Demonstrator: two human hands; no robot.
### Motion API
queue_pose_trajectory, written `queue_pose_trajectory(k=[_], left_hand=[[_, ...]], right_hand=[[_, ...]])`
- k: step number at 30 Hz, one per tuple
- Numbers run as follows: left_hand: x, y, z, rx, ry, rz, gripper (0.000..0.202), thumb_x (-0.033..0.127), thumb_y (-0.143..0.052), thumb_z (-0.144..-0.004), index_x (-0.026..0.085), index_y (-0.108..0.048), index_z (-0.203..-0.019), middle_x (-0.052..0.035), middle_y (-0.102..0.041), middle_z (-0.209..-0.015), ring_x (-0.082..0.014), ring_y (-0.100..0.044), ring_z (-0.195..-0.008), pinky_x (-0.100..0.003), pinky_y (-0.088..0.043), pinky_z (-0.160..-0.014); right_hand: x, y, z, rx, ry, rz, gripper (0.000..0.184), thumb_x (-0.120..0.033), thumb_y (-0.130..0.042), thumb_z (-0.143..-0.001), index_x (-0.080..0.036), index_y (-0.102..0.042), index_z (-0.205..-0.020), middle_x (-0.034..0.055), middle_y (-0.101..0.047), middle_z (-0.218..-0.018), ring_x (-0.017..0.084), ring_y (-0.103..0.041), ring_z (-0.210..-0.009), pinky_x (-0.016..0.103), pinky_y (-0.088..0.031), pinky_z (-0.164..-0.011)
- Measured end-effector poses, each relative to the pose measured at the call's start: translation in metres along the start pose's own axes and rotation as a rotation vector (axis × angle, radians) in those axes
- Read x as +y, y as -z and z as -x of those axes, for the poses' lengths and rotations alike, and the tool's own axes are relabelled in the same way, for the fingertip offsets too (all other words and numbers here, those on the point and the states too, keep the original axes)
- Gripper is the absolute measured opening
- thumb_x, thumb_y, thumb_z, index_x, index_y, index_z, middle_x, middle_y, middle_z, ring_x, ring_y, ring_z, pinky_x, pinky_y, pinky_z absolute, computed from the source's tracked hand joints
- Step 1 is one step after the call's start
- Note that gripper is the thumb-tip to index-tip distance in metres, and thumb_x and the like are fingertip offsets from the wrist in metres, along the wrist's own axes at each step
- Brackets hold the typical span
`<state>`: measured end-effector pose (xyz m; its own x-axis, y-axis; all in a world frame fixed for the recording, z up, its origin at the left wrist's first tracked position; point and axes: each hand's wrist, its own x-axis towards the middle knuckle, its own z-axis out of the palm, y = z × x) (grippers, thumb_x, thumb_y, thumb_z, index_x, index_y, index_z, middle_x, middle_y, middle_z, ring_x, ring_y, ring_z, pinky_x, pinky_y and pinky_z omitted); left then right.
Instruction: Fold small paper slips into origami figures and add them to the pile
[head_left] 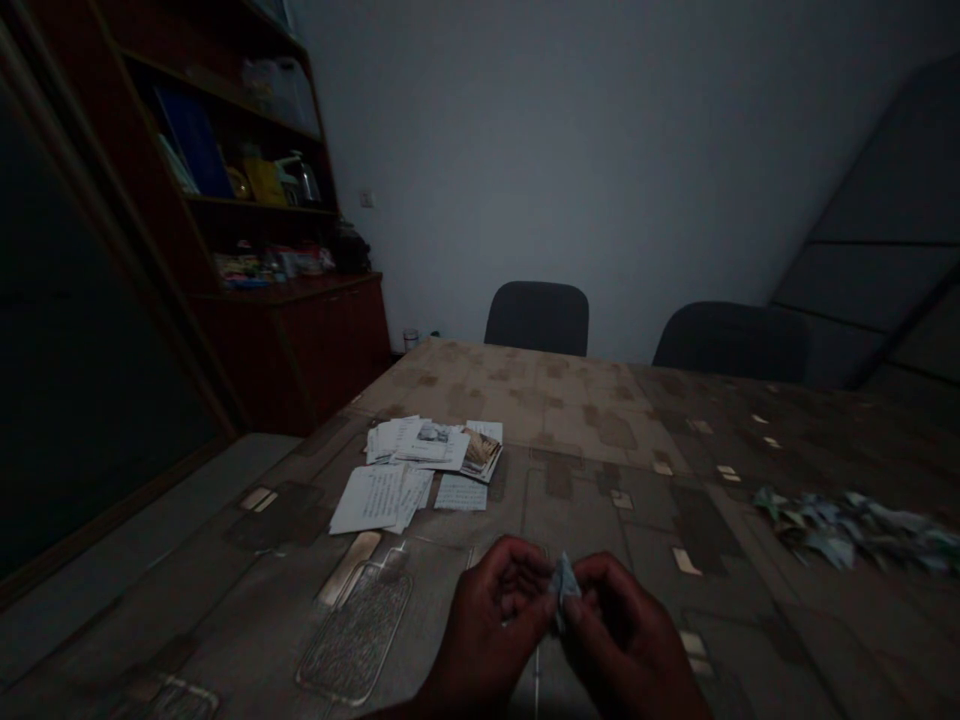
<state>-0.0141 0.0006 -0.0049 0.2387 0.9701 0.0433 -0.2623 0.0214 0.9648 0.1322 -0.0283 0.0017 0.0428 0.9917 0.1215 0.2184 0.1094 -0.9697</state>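
The left hand (487, 625) and right hand (622, 635) are half-closed, fingertips pinching a small folded piece of pale paper (565, 590) from both sides, which keeps it raised above the patterned table cover (592, 410). Loose handwritten sheets (375, 500) lie ahead; a heap of crumpled paper pieces (855, 530) lies well to the right.

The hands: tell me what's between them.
A small folded scrap, pale blue-grey, shows between the left hand and the right hand. Its pinched parts are covered by the fingers, so its full shape and any markings there cannot be seen.
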Motion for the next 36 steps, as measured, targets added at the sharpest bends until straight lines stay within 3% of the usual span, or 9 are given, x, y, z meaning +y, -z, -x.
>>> queue_pose_trajectory(k=[8, 14, 18, 26, 31, 36], left_hand=[[0.002, 0.001, 0.001, -0.018, 0.032, 0.035, 0.016, 0.030, -0.070, -0.076, 0.016, -0.063, -0.077, 0.0009, -0.059, -0.066, -0.0112, -0.053, -0.058, -0.020, -0.042, -0.054], [0.004, 0.001, 0.001, -0.027, 0.022, -0.032, 0.014, 0.025, -0.074, -0.072, 0.016, -0.066, -0.080, 0.0008, -0.060, -0.068, -0.0120, -0.054, -0.062, -0.021, -0.042, -0.058], [0.004, 0.003, 0.001, -0.020, -0.035, -0.019, 0.012, 0.027, -0.070, -0.076, 0.015, -0.067, -0.078, -0.0016, -0.062, -0.076, -0.0148, -0.057, -0.070, -0.023, -0.044, -0.063], [0.007, 0.001, 0.001, -0.002, 0.041, 0.022, 0.015, 0.024, -0.073, -0.072, 0.016, -0.062, -0.080, 0.0004, -0.060, -0.071, -0.0141, -0.055, -0.068, -0.023, -0.043, -0.063], [0.011, 0.001, 0.000, -0.011, 0.022, 0.035, 0.017, 0.021, -0.074, -0.070, 0.016, -0.059, -0.078, 0.0025, -0.056, -0.069, -0.0125, -0.052, -0.067, -0.022, -0.040, -0.062], [0.005, 0.001, -0.001, -0.043, 0.031, 0.048, 0.023, 0.028, -0.076, -0.070, 0.017, -0.057, -0.078, 0.0022, -0.056, -0.069, -0.0126, -0.052, -0.066, -0.022, -0.041, -0.061]], right_hand=[[-0.002, 0.000, -0.001, 0.012, 0.084, 0.157, 0.021, -0.039, -0.056, -0.085, -0.021, -0.065, -0.078, -0.0010, -0.060, -0.061, 0.016, -0.055, -0.057, 0.024, -0.042, -0.054], [-0.006, -0.002, 0.002, 0.079, 0.135, 0.190, 0.018, -0.037, -0.060, -0.082, -0.021, -0.065, -0.076, -0.0021, -0.058, -0.060, 0.015, -0.055, -0.056, 0.023, -0.044, -0.054], [-0.006, -0.002, 0.003, 0.053, 0.122, 0.191, 0.020, -0.040, -0.060, -0.083, -0.021, -0.065, -0.078, -0.0017, -0.059, -0.059, 0.016, -0.056, -0.055, 0.023, -0.043, -0.052], [-0.007, -0.002, 0.004, 0.014, 0.127, 0.160, 0.021, -0.040, -0.060, -0.084, -0.021, -0.065, -0.078, -0.0004, -0.065, -0.062, 0.016, -0.060, -0.056, 0.024, -0.044, -0.054], [-0.007, 0.003, 0.001, -0.001, 0.157, 0.187, 0.027, -0.041, -0.057, -0.087, -0.021, -0.058, -0.069, -0.0019, -0.058, -0.060, 0.015, -0.056, -0.057, 0.023, -0.042, -0.053], [0.000, 0.006, -0.001, -0.029, 0.132, 0.186, 0.029, -0.041, -0.053, -0.089, -0.020, -0.055, -0.070, -0.0019, -0.054, -0.061, 0.015, -0.053, -0.058, 0.023, -0.042, -0.054]])
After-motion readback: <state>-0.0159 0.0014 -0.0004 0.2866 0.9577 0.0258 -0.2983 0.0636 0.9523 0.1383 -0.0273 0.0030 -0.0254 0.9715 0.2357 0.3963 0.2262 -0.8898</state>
